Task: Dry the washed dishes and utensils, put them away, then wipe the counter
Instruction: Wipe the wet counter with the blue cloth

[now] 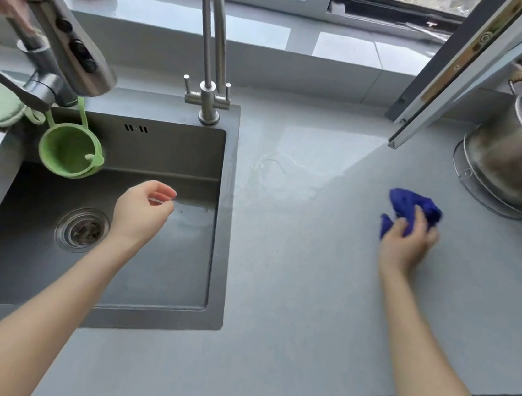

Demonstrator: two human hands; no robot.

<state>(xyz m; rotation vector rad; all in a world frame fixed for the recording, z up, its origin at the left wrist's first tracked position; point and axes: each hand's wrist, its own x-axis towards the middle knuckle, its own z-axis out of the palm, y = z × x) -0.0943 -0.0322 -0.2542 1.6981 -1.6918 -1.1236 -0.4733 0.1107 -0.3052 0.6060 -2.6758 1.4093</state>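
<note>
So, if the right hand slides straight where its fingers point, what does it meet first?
Ahead of the right hand lies bare counter, then probably the wire rack under the pot, though depth is unclear.

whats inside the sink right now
A green hanging basket at the back left of the sink and the drain strainer on its floor. No dishes show. The left hand and forearm cover part of the floor.

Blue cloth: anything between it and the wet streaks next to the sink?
Nothing visible. The right hand grips the blue cloth on the counter, and only bare counter lies between it and the wet streaks beside the sink. The pot stands farther right, off that path.
</note>
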